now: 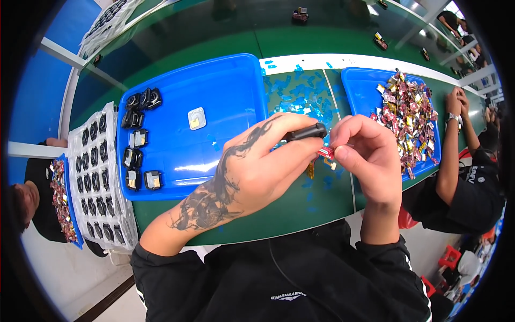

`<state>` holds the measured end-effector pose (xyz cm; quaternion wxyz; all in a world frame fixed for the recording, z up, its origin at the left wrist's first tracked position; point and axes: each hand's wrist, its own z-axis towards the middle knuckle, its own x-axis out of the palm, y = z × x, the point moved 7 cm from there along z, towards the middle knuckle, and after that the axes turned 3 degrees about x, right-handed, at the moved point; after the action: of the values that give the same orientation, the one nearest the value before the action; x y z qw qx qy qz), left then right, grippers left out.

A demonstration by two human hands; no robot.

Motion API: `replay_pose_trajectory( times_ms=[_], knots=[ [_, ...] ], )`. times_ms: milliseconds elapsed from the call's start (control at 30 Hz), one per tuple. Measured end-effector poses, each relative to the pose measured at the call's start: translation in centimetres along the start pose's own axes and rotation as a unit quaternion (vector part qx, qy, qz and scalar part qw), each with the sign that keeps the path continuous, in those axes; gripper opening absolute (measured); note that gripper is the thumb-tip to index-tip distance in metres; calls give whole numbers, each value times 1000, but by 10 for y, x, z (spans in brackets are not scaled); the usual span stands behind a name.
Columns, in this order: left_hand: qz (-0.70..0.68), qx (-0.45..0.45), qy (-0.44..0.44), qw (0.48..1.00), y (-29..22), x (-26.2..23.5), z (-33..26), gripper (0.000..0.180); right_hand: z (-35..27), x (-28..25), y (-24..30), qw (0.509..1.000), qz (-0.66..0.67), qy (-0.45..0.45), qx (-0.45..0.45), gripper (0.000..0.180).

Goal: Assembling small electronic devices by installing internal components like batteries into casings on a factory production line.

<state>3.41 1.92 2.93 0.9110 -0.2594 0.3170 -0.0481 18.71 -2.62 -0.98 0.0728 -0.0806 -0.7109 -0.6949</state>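
Observation:
My left hand [257, 161] is wrapped around a small black plastic casing [307, 132], held above the green bench. Just below the casing a small red circuit board [325, 152] sticks out, with a pale connector and a yellowish strip hanging beneath it. The thumb and index finger of my right hand [370, 155] are pinched together at the board's right edge. How the board meets the casing is hidden by my fingers.
A blue tray [230, 67] at left holds several black casings and a pale square piece [197, 118]. Blue film scraps [300, 94] litter the bench. Another blue tray [360, 99] carries piled circuit boards [405, 118]. A white tray [102, 166] of black parts stands far left. Co-workers sit on both sides.

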Motion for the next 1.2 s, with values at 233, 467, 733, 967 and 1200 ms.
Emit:
replay_pose_trajectory(
  times_ms=[233, 467, 733, 967, 1200],
  knots=[
    [-96, -168, 79, 978, 14, 8, -4, 18, 3, 4, 6, 987, -161, 6, 8, 6],
    [-247, -314, 101, 911, 25, 19, -13, 13, -5, 8, -6, 999, 21, -30, 26, 16],
    [-393, -356, 39, 847, 23, 27, -18, 33, -12, 4, -1, 975, -94, -162, -117, 27],
    [-346, -306, 6, 887, 23, 23, -18, 39, -13, 7, -4, 968, -31, -211, -135, 24],
    [-405, -312, -39, 859, 19, 23, -23, 35, -17, 16, -7, 952, -103, -223, -184, 25]
  ],
)
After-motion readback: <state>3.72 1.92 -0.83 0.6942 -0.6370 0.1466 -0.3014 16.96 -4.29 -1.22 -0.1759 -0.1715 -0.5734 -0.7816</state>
